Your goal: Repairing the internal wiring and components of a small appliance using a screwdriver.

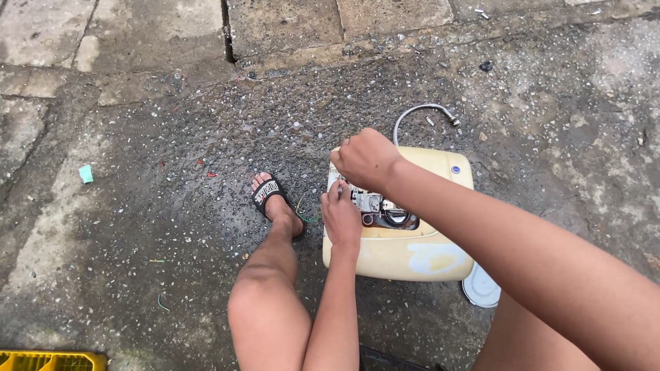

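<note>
Cream appliance casing (412, 254) lies flat on wet concrete ground (137, 206), cover off, metal innards (378, 209) exposed; left hand (342, 218) rests on opening's edge, fingers loosely curled, whether pinching anything cannot tell; right hand (366, 159) fisted above innards, likely gripping small tool, hidden; step judged: working on internal fitting; next calls for steady casing, careful twist; small blue round badge (456, 170) at far corner; pale smudged mark (434, 260) on near face; grey flexible hose (423, 113) behind; white lid (480, 288) beside.

Both arms extend forward. Left hand (342, 218) lies palm down, fingers bent loosely. Right hand (364, 159), farther out, is closed into a fist, wrist bent downward.
</note>
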